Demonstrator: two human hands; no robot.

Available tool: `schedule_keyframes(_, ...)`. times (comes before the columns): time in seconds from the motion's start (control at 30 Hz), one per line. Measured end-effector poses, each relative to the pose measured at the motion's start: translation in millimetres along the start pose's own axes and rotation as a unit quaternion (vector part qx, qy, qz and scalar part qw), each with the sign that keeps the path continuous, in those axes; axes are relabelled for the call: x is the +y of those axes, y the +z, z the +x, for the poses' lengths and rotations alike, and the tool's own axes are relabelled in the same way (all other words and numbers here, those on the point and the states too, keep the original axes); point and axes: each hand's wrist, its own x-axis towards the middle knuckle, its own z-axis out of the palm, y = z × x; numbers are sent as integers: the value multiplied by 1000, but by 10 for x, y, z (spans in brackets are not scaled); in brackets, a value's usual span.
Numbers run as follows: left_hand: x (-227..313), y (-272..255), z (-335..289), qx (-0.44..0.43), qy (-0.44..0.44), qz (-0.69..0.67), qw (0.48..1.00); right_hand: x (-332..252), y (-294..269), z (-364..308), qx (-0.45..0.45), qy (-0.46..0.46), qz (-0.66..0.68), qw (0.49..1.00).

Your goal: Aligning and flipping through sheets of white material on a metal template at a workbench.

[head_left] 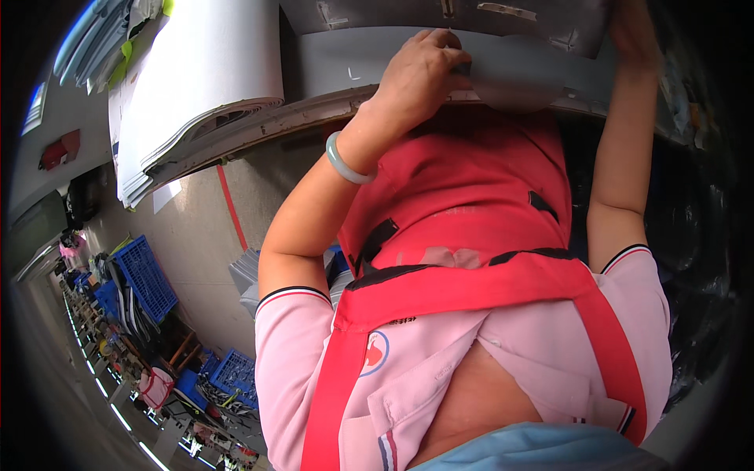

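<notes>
Small dark object (463,69) sits within the left hand's (416,72) curled fingers, apparently gripped for control, grey work surface (330,59) beneath them; right hand (633,35), finger state can't tell, at dark panel's (526,27) edge, probably steadying it.

dark panel (522,30): smooth | apron (471,180): matt cloth | bangle (342,161): glossy, smooth | sheet stack (216,59): paper
</notes>
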Motion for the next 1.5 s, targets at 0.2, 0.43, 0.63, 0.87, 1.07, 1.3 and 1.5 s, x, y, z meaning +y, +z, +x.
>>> schedule_keyframes(0.2, -155, -136, 63, -34, 14, -69, 997, -86, -223, -90, 87, 80, 369, 922)
schedule_keyframes(0.43, -120, -213, 121, -88, 44, 11, 995, -13, -381, -180, 127, -69, -291, 946)
schedule_keyframes(0.63, -73, -193, 151, -87, 22, -3, 996, 86, -281, -218, 107, 37, 59, 992)
schedule_keyframes(0.87, 3, -153, 188, -99, -16, 30, 994, 92, -340, -212, 83, 82, 230, 966)
schedule_keyframes(1.07, -35, -117, 191, -90, 12, 30, 995, 79, -328, -246, 147, -26, -238, 960)
schedule_keyframes(1.3, -15, -273, -43, -57, 63, 131, 988, 64, -354, -308, 179, -62, -281, 941)
schedule_keyframes(1.5, -258, -658, -238, -53, 8, 172, 984, -94, -445, -380, 72, 109, 360, 924)
